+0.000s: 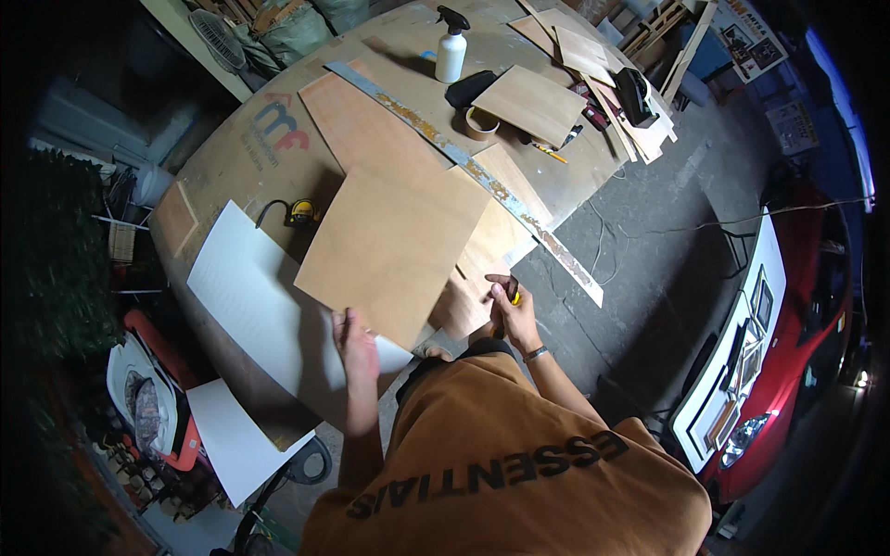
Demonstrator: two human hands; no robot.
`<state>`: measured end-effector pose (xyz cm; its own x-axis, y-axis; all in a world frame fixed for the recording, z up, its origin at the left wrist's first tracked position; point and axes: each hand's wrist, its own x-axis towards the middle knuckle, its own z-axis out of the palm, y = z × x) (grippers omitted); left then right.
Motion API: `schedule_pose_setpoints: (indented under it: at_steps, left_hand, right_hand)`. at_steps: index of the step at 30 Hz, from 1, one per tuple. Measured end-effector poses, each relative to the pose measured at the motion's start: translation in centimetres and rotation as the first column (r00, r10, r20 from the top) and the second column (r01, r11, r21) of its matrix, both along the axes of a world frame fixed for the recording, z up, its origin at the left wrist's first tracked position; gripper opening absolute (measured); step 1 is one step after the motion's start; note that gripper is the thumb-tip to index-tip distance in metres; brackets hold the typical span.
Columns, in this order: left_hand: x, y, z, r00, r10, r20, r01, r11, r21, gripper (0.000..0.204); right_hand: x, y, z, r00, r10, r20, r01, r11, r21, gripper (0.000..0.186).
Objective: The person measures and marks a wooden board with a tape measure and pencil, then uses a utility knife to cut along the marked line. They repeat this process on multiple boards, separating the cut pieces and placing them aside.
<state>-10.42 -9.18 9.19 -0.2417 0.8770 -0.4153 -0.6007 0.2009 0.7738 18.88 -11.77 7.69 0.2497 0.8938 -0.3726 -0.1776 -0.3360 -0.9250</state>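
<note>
My left hand point(357, 345) is closed on the near edge of a square brown board point(397, 246), thumb on top. The board is tilted over the worktable. My right hand point(515, 313), to the right of the board, is wrapped round a small tool with a yellow-and-black handle point(515, 298); its working end is hidden. Beyond the board a long, paint-worn metal straightedge point(436, 139) lies across a reddish plywood sheet point(362, 116) and paler wood pieces point(501, 232). A yellow-and-black tape measure point(301, 212) rests left of the board, close to a large white sheet point(246, 278).
On the worktable point(213, 167) stand a white spray bottle point(451, 56) and a roll of tape point(481, 124) beside a plywood panel point(533, 104). Wood offcuts point(584, 51) pile at the far right. A white panel with frames point(732, 343) leans near a red car point(816, 343).
</note>
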Motion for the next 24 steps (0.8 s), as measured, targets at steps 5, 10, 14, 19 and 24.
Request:
schedule_pose_setpoints:
  at_steps: [5,10,14,19,24]
  left_hand:
    - [12.7,5.1,1.7,0.98,-0.182,0.075,0.183,0.983,0.0,0.031]
    - [20.0,11.5,-1.6,0.814,-0.457,-0.357,0.532,0.835,0.144,0.032]
    - [18.4,13.2,-6.5,0.388,-0.351,-0.852,0.512,0.851,-0.117,0.036]
    - [16.7,13.0,-8.7,0.093,-0.326,-0.941,0.478,0.844,-0.245,0.048]
    - [19.1,16.6,-7.2,-0.168,-0.303,-0.938,0.469,0.812,-0.347,0.072]
  right_hand:
    - [4.1,4.8,2.8,0.954,-0.134,-0.268,0.145,0.989,0.02,0.042]
    - [15.2,14.4,2.3,0.959,-0.272,-0.081,0.28,0.953,0.116,0.026]
    - [26.6,26.1,-0.5,0.975,-0.213,-0.061,0.22,0.964,0.148,0.023]
    - [37.0,40.8,-2.9,0.966,-0.244,-0.088,0.253,0.961,0.112,0.015]
    - [40.7,46.6,-3.0,0.955,-0.289,-0.059,0.293,0.954,0.059,0.019]
